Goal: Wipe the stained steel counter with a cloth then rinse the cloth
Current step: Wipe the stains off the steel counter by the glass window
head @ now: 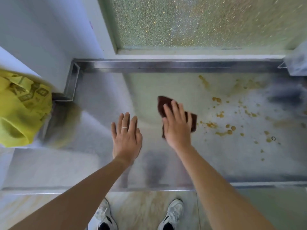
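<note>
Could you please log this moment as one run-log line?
right hand flat on cloth | left hand open over counter | stains right of cloth, unwiped

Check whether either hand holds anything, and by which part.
Nothing is gripped. The right hand presses flat on the brown cloth's middle; the left hand is empty.

We have one wide-angle view only, worn on the head and looking steeply down, close over the brushed steel counter [103,100]. Its top edge reaches the pebbled frosted window pane [207,22] behind; its bottom edge reaches the pale tiled floor [141,209].
</note>
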The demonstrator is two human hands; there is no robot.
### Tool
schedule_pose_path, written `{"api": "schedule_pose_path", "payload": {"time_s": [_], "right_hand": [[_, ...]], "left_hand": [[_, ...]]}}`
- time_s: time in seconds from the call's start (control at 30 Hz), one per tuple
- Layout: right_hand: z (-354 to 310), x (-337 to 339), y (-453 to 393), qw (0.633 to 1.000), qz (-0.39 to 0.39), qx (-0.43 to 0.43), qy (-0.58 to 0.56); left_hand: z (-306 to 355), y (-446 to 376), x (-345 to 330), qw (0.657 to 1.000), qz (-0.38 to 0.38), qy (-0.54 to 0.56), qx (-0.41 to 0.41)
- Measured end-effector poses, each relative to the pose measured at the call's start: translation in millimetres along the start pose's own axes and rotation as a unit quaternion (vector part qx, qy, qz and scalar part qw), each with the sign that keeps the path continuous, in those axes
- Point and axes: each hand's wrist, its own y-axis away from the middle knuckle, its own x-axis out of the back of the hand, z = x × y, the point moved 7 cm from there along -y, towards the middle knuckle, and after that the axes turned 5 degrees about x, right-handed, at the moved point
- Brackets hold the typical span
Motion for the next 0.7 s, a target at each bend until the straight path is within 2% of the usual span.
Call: {"api": "schedule_pose_path", "payload": {"time_s": [0.13, 0.27, 0.33, 0.4, 0.5, 0.57, 0.7], "right_hand": [[44.5, 13.7, -51.8, 0.999, -0.014, -0.043, -0.012], [30.1, 31.5, -45.2, 0.995, -0.017, -0.076, -0.056], [5.0, 49.6, -16.1, 0.996, 0.026, -0.051, -0.072], [-31.6, 53.5, 35.4, 0.997, 0.058, 0.019, -0.048], [-66.7, 22.4, 114.4, 0.997, -0.008, 0.061, -0.041], [-62.4, 3.4, 139.7, 0.996, -0.047, 0.057, -0.045], [-11.7, -0.9, 103.8, 0.998, -0.023, 0.045, -0.027]], "left_hand": [[1.7, 0.8, 0.7, 1.000, 0.016, -0.001, -0.002], [3.7, 2.9, 2.7, 1.000, 0.000, -0.007, -0.006], [7.0, 3.7, 8.2, 1.000, -0.002, -0.010, -0.006], [13.1, 4.7, 16.2, 1.000, 0.010, 0.011, 0.000], [30.0, 9.0, 16.6, 0.999, 0.003, 0.045, -0.007], [46.0, 9.3, 9.6, 0.998, -0.018, 0.048, -0.022], [69.2, -4.4, -10.7, 0.998, -0.055, 0.037, -0.009]]}}
